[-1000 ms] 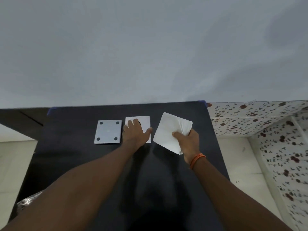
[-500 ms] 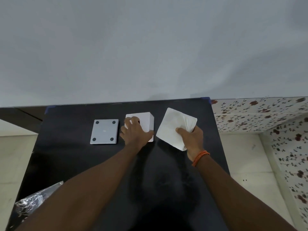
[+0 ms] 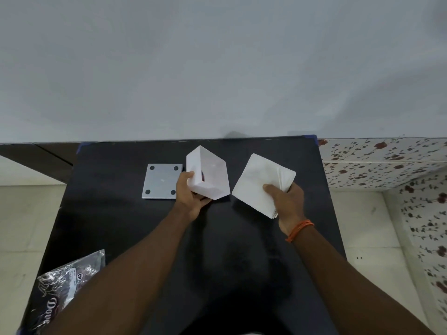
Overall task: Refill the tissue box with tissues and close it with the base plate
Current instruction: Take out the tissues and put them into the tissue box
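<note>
Both hands occupied | left hand grips tilted tissue box, opening seemingly turned for loading | right hand clasps tissue stack | base plate aside

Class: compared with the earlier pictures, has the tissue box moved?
Yes. The box, flat beside the base plate before, is now lifted and tilted in the left hand.

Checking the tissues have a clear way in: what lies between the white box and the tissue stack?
Nothing: in the head view only a narrow strip of bare black table separates the box from the tissue stack.
</note>
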